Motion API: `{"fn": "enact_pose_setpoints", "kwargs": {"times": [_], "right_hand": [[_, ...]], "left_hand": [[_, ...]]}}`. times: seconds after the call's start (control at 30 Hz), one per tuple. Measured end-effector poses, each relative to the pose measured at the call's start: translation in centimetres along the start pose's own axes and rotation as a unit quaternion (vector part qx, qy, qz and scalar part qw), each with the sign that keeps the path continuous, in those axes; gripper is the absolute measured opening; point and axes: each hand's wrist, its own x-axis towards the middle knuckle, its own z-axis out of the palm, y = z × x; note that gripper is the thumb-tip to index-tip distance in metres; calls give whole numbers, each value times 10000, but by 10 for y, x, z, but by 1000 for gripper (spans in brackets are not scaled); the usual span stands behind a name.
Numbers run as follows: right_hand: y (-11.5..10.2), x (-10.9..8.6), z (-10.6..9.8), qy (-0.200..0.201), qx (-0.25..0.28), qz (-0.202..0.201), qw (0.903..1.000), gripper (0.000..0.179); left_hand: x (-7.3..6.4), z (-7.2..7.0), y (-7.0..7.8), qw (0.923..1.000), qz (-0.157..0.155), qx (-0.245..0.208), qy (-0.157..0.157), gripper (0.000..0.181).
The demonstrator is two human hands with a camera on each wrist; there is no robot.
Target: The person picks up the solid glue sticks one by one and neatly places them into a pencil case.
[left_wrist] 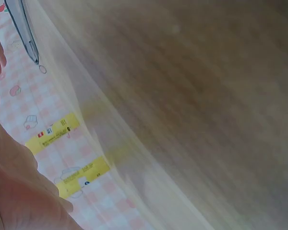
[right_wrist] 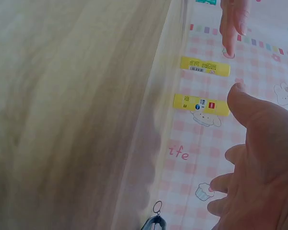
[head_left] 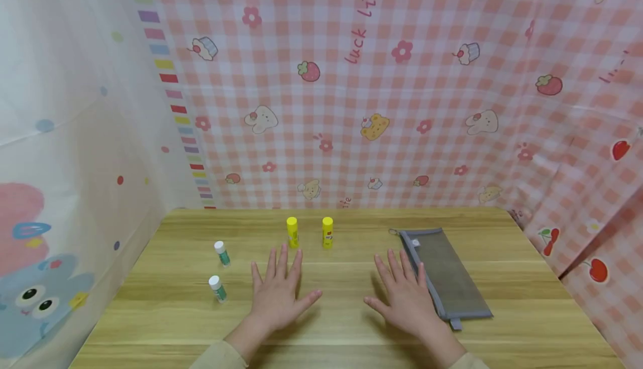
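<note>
My left hand (head_left: 277,301) is spread palm down over the wooden table, its fingers straight and holding nothing. To its left stand two small white-capped green glue sticks (head_left: 222,253), one behind the other. Beyond its fingertips are two yellow glue sticks (head_left: 293,233), upright side by side near the back edge. My right hand (head_left: 404,301) is also spread and holds nothing. Beside it lies a grey mesh zip pouch (head_left: 452,274), its left edge partly hidden by that hand. Both yellow sticks (right_wrist: 205,66) appear in the right wrist view as well.
The wooden table (head_left: 341,335) ends at the back against a pink checked curtain (head_left: 351,101). A white patterned curtain (head_left: 100,151) hangs at the left, and more checked cloth (head_left: 598,190) at the right.
</note>
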Motion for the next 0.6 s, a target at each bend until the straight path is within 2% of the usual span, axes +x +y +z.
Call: {"fn": "enact_pose_setpoints", "kwargs": {"times": [0.23, 0.6], "right_hand": [[8, -1, -2, 239, 192, 111, 9995, 87], [32, -4, -8, 542, 91, 395, 9977, 89]], "left_hand": [[0, 0, 0, 9996, 70, -240, 94, 92], [2, -6, 4, 9975, 213, -546, 406, 96]]}}
